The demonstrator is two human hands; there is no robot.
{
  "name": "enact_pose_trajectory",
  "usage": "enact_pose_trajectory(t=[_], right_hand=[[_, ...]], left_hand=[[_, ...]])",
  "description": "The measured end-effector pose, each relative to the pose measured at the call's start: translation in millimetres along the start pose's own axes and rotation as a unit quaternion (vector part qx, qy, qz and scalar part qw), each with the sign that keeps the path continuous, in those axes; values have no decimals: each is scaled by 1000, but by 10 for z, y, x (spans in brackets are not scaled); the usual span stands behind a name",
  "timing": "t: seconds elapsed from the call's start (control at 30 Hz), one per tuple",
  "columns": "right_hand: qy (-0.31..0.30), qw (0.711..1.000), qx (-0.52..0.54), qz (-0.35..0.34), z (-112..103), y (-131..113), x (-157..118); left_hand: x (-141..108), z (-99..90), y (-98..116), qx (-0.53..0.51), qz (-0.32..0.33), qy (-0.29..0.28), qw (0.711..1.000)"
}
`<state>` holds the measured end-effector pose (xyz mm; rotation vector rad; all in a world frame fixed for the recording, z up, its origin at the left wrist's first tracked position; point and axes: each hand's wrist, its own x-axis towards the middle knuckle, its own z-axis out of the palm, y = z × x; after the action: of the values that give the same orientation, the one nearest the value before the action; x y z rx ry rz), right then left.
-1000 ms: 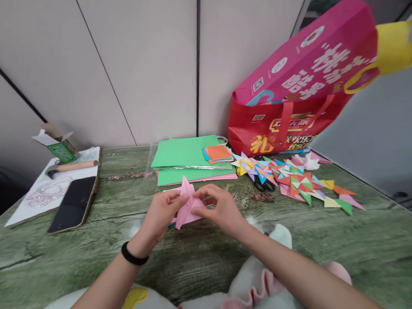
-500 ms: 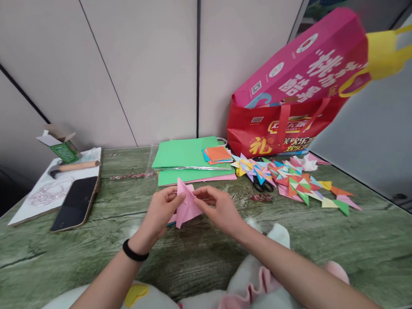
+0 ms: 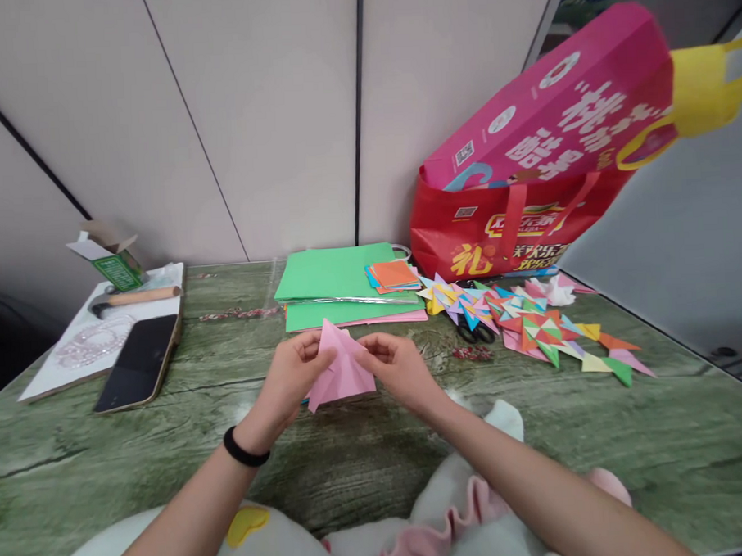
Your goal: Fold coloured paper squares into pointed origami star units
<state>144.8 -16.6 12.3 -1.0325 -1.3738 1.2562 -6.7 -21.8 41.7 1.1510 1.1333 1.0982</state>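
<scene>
A creased pink sheet of origami paper (image 3: 341, 373) is held up between my two hands, its pointed tip upward and its lower part spread wide. My left hand (image 3: 294, 373), with a black band at the wrist, pinches the paper's left side, thumb in front. On the right side, my right hand (image 3: 396, 365) grips it between thumb and fingers. Just behind the paper lies a stack of green and pink sheets (image 3: 334, 273). Small square papers (image 3: 395, 275), orange on top, rest on that stack's right end. Part of a blue edge shows beneath the pink paper.
Folded paper pieces (image 3: 539, 328) in many colours spread over the right side, with black scissors (image 3: 475, 331) among them. Behind stands a red gift bag (image 3: 492, 236) holding a pink box (image 3: 560, 106). At left are a phone (image 3: 138, 363), a hammer (image 3: 141, 297) and a small green box (image 3: 117, 268).
The pink paper has opened out wider at the bottom and its lower edge now reaches further right. My right hand has shifted slightly right, still gripping it.
</scene>
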Motion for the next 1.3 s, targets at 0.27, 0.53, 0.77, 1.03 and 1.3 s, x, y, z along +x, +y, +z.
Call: enact_pose_trajectory(t=[0.27, 0.53, 0.77, 1.03, 1.3], right_hand=[[-12, 999, 29, 20, -14, 31, -5], [-23, 998, 62, 13, -31, -44, -8], [-35, 999, 39, -13, -51, -72, -8], [-78, 959, -161, -220, -89, -61, -56], [-46, 964, -161, -208, -62, 4, -39]], left_hand=[[-5, -22, -14, 10, -22, 3, 1000], [5, -66, 64, -1, -28, 20, 999], [20, -111, 21, -15, -40, 17, 999], [25, -116, 22, -82, -79, 0, 993], [17, -92, 48, -40, -61, -2, 997]])
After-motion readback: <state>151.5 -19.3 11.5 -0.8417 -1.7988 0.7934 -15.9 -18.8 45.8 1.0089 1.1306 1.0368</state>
